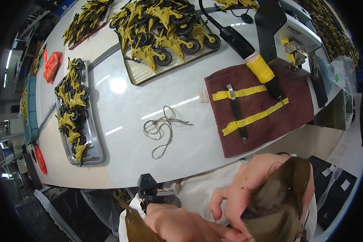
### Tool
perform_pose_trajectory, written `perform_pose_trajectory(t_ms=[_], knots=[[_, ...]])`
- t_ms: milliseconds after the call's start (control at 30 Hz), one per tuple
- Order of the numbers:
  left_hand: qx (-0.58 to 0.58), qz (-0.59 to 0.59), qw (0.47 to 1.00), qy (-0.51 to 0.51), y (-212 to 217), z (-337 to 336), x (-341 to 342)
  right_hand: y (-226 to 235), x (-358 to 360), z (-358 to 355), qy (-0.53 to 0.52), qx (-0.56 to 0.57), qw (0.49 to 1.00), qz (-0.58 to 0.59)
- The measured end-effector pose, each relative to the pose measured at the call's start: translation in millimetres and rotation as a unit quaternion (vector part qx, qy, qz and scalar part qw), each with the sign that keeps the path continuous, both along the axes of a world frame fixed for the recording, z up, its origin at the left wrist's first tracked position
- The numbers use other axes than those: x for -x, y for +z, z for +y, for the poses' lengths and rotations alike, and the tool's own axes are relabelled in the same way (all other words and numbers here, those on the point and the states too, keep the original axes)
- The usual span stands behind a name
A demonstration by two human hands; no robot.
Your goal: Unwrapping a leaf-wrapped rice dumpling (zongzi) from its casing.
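Observation:
Both my hands are at the lower edge, below the table's front, at a bundle of brown hair (282, 201). My right hand (240, 189) is wrapped around the bundle's left side, fingers curled. My left hand (226, 234) reaches in from the lower left and its fingertips touch the hair from below; its grip is mostly hidden. A black device (155, 193) is strapped to my left wrist. Nothing on the white table (121, 161) is touched.
A tangle of beige string (161, 129) lies mid-table. To its right a maroon cloth (266, 109) holds a dark flat tool under yellow tape strips, and a black-handled tool (246, 48) rests across it. A white machine (294, 36) stands behind. Metal trays (90, 149) (139, 76) carry yellow toy motorcycles.

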State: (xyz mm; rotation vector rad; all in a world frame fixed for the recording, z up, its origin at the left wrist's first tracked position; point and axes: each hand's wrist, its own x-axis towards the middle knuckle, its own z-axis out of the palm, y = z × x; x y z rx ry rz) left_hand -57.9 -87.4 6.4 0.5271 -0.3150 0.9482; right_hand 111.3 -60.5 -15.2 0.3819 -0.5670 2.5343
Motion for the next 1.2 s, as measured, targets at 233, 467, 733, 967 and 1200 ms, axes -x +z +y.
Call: perform_pose_trajectory(t_ms=[233,467,733,967,1200], knots=[[0.094,0.103,0.988,0.067,-6,-1,19,-18,-28,-20,-0.020,0.121,0.993,0.001],[0.246,0.109,0.955,0.122,-43,2,23,-40,-27,-21,-0.221,0.258,0.940,-0.003],[0.160,0.076,0.979,0.102,-26,-8,26,13,-38,9,-0.119,-0.140,0.910,-0.371],[-0.064,0.050,0.988,-0.134,2,24,24,44,-10,-7,-0.329,-0.255,0.853,-0.315],[-0.167,-0.060,0.970,-0.164,-7,37,7,39,-18,8,-0.284,-0.512,0.785,-0.203]])
